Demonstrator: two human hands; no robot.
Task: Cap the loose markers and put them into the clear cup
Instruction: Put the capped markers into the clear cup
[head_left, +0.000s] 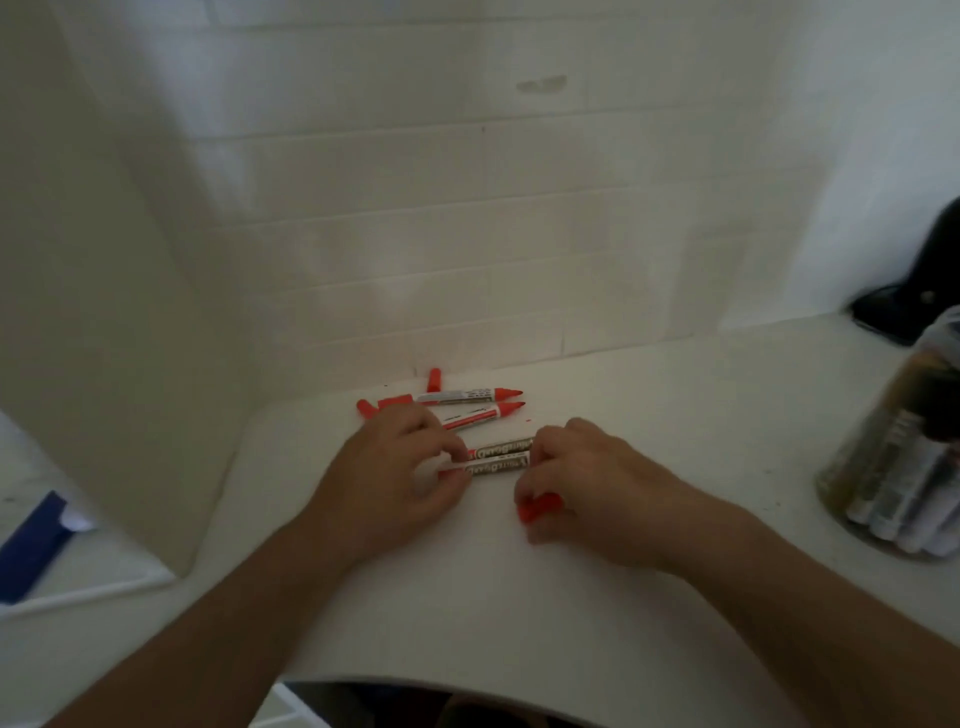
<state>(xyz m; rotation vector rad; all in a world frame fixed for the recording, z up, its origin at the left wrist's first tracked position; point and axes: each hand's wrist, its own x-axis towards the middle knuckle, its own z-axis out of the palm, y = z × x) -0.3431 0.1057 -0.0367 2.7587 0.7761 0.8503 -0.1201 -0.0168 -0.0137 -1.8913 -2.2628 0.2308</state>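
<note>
Markers lie in two pairs on the white table (623, 597), barrels running left to right, which keeps every tip reachable without crossing hands. The far pair (470, 405) sits near the wall, red tips bare and pointing right, with loose red caps (395, 402) scattered just beside their left ends; one more cap (434, 380) stands nearer the wall. The near pair (500, 458) lies side by side between the hands.

The left hand (400, 478) pinches the left end of the near pair with curled fingers, probably to steady the barrels against a push from the other side. The right hand (582, 483) has its fingers bent over the right end of those barrels and also holds a red cap (540, 506) against the table under its thumb side, seemingly ready to press it on; whether it fully grips a barrel I cannot tell.

The clear cup (904, 457) stands at the right edge, well apart from the hands and already holding several markers, so capped ones have a short carry rightward. A dark object (914, 296) sits behind it.
</note>
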